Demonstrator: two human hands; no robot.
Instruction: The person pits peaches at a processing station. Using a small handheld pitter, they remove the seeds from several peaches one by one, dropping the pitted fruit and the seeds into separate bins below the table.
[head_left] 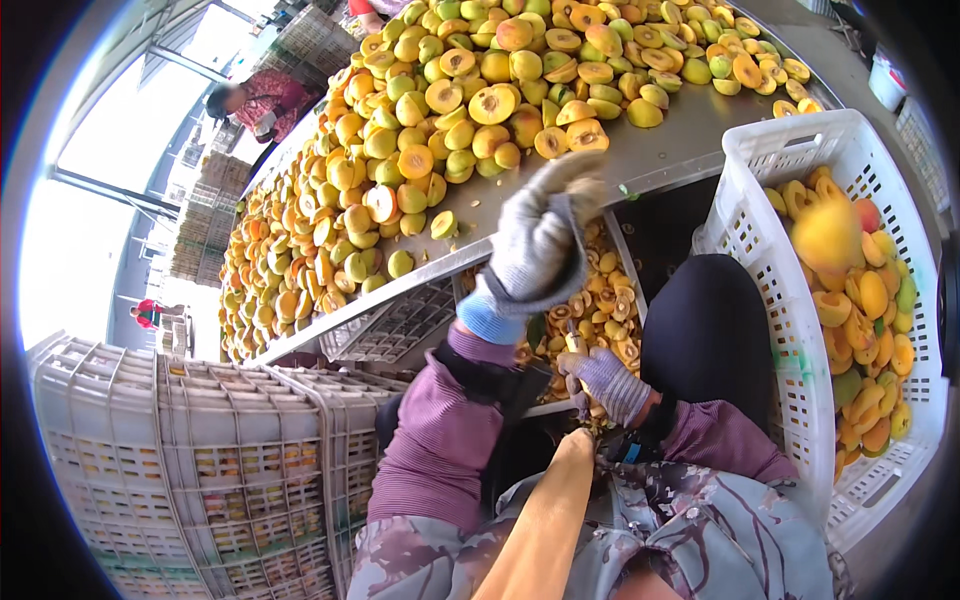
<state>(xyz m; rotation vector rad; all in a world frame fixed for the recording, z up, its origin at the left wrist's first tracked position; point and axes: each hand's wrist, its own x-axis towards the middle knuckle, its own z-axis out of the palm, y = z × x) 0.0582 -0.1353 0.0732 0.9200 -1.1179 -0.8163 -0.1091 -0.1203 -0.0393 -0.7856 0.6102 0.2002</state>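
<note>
Clenched on a small knife, the right hand risks nicking itself while the left hand, seemingly empty, reaches toward halved peaches.

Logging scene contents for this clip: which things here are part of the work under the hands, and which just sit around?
In use:
left hand, gloved, raised by the table edge
right hand gripping a small tool
halved fruit on the metal table
white crate of halves
bin of pits

Lying about:
stacked empty crates

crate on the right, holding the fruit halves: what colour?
White, a slatted plastic crate holding yellow-orange fruit halves. Head view shows it.
</note>
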